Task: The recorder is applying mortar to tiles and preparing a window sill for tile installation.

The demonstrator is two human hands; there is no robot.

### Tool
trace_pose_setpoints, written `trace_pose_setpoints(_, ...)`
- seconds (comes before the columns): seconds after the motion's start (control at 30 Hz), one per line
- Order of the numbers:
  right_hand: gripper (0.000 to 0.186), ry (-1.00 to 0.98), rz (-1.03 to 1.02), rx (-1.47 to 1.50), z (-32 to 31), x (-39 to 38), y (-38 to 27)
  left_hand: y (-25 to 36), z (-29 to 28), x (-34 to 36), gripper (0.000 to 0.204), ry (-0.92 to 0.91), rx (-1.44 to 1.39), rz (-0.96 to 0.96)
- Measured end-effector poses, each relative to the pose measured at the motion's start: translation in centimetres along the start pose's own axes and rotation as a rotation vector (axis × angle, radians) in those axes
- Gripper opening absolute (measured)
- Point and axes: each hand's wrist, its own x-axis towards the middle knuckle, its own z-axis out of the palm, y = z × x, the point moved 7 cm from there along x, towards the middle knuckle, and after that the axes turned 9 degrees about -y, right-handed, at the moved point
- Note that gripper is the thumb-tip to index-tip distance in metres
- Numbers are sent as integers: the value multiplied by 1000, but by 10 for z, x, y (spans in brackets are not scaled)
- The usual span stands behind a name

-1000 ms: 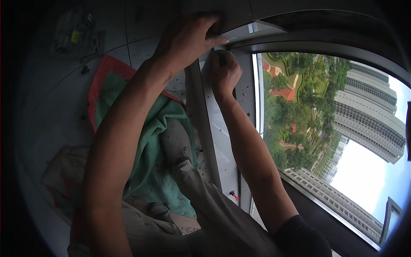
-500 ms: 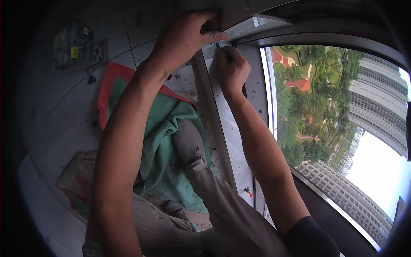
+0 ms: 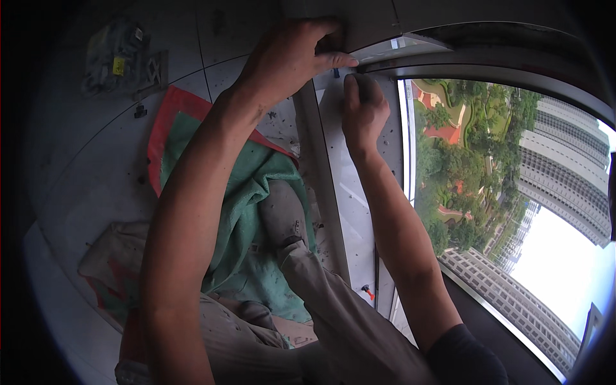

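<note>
My left hand (image 3: pixel 292 58) is raised at the far end of the sill, with its fingers bent against the grey wall panel (image 3: pixel 369 22). Its thumb stretches apart from them to the corner below a pale strip (image 3: pixel 398 46). Under the thumb, a small blue piece (image 3: pixel 336 73) stands at the end of the light sill slab (image 3: pixel 350 212). My right hand (image 3: pixel 366 115) is closed just nearer to me, over the slab. Its fingers are curled, and whatever they hold is hidden. A small red and black clip (image 3: pixel 367 292) stands on the slab's near part.
A window (image 3: pixel 487 160) with a metal frame fills the right side. Left of the sill, a green woven sack (image 3: pixel 250 192) with a red border lies under my shoe (image 3: pixel 282 212). A clear bag of parts (image 3: pixel 112 58) is on the tiles at far left, among scattered debris.
My right hand has drawn back slightly from the corner, leaving the blue piece more visible. My left hand keeps its place at the corner, while the view has shifted a little.
</note>
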Motion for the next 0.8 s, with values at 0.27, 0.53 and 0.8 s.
trace_pose_setpoints(0.27,51,70,-182,305,-44,20,-78,-1,-3,1,36,-31,-51,-21)
trace_pose_setpoints(0.53,54,121,-215,275,-40,24,-88,0,-1,1,30,-13,-71,-5)
trace_pose_setpoints(0.8,48,95,-177,288,-42,26,-82,1,1,2,30,-67,-119,-79)
